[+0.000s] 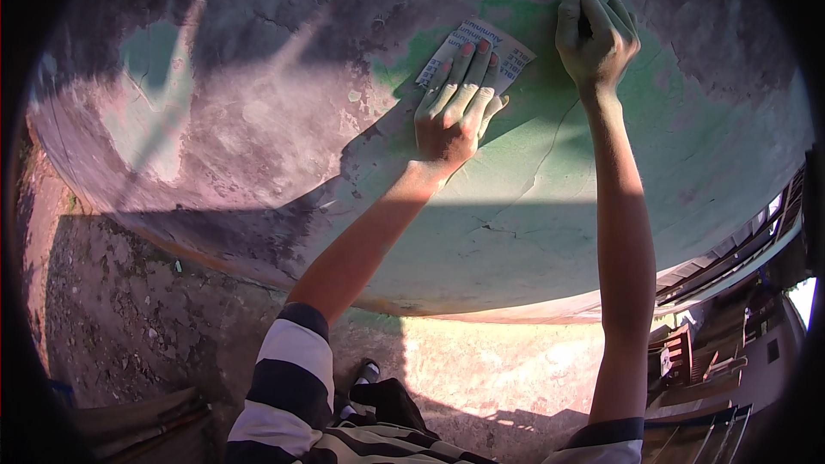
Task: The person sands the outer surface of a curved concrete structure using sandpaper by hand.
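Note:
My left hand (pixel 453 119) lies flat, fingers stretched out, on a piece of sandpaper (pixel 514 49). The sheet's pale back with blue print faces up, and its grit side is hidden against the wall (pixel 524 167). Up and to the right, my right hand (pixel 599 41) rests on the same wall with fingers curled in. Whatever those fingers hold, if anything, cannot be made out. Around both hands the wall is worn green and pale, with thin cracks running down from between them. Dust coats my fingers.
Farther left the wall is mottled purple-grey, with a pale green patch (pixel 150 99). Below lies a rough concrete floor (pixel 498 369), partly sunlit, where one of my feet (pixel 368 371) shows. Wooden furniture (pixel 679 357) stands at the lower right. Long boards (pixel 146 421) lie at the lower left.

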`<state>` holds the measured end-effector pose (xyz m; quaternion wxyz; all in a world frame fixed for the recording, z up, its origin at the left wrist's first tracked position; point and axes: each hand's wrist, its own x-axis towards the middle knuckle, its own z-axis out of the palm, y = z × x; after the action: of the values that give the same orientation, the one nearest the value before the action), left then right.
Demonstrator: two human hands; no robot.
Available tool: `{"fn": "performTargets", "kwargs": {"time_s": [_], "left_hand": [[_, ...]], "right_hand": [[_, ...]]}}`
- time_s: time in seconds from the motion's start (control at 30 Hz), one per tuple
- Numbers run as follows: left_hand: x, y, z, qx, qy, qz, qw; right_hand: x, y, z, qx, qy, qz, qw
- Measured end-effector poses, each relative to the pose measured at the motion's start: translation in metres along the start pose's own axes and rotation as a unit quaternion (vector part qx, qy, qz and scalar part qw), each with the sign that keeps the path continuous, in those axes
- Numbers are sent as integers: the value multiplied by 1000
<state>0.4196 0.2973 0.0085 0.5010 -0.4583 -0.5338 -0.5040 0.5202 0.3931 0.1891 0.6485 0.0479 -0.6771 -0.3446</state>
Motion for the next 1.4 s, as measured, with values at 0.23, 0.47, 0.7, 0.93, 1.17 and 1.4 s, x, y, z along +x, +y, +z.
{"fn": "performTargets", "kwargs": {"time_s": [0.23,0.47,0.7,0.93,1.17,1.4], "left_hand": [[-78,8,-2,-55,-93,-14,994],[70,-16,3,12,90,-2,996],[-70,-24,-15,15,-62,75,995],[52,-29,-8,1,33,41,999],[-86,-28,-22,-18,-87,52,995],[66,-7,6,33,1,42,999]], "right_hand": [[2,-9,2,-11,1,11,1000],[-2,-9,4,-4,10,10,1000],[3,-10,7,3,28,4,1000],[-2,-8,0,-8,5,11,1000],[4,-12,5,14,38,-2,999],[-2,2,-2,78,31,8,996]]}}
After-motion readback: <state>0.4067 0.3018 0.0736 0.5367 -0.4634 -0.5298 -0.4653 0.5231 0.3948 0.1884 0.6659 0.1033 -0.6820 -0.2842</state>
